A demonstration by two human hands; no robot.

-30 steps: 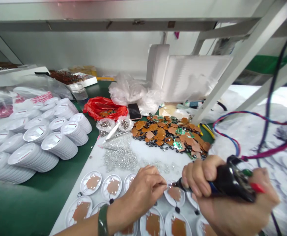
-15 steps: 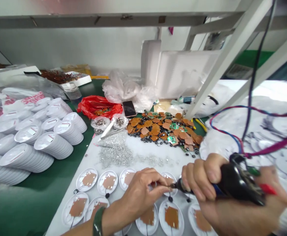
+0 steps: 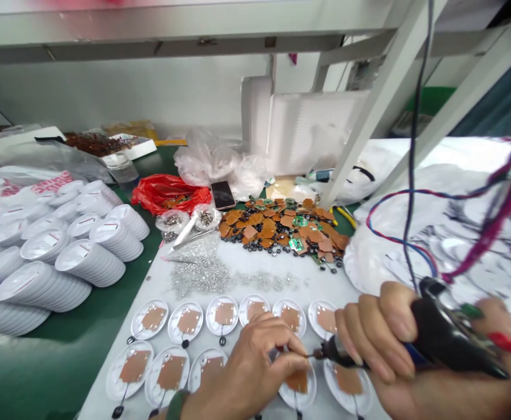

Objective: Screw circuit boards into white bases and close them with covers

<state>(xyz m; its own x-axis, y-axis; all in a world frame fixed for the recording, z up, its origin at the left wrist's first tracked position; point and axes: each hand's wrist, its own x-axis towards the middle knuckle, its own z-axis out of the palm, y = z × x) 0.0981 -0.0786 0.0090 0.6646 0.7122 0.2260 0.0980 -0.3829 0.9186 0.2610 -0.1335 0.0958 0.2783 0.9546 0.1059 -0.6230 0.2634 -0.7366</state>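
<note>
My right hand (image 3: 380, 335) grips a black electric screwdriver (image 3: 450, 335), its body lying nearly level and its bit pointing left. The thumb and finger of my left hand (image 3: 255, 364) are pinched together at the bit's tip; whatever small piece they hold is too small to make out. Both hands are over two rows of round white plastic discs (image 3: 148, 364), each carrying a brown circuit board (image 3: 135, 366), many with a black round part on a thin wire. One disc with its board (image 3: 297, 382) lies right under the pinched fingers, partly covered by them.
Small silver screws (image 3: 200, 274) lie piled behind the discs, with brown boards (image 3: 266, 230) heaped further back. Stacked white cups (image 3: 91, 262) stand at left. A phone (image 3: 223, 194) and red bag (image 3: 168, 192) lie behind. Cables (image 3: 413, 175) hang beside a slanted white post (image 3: 369, 99) at right.
Both hands and the screwdriver have come down from the back row to the front row of discs. The pinch at the bit's tip stays. The whole view has shifted slightly.
</note>
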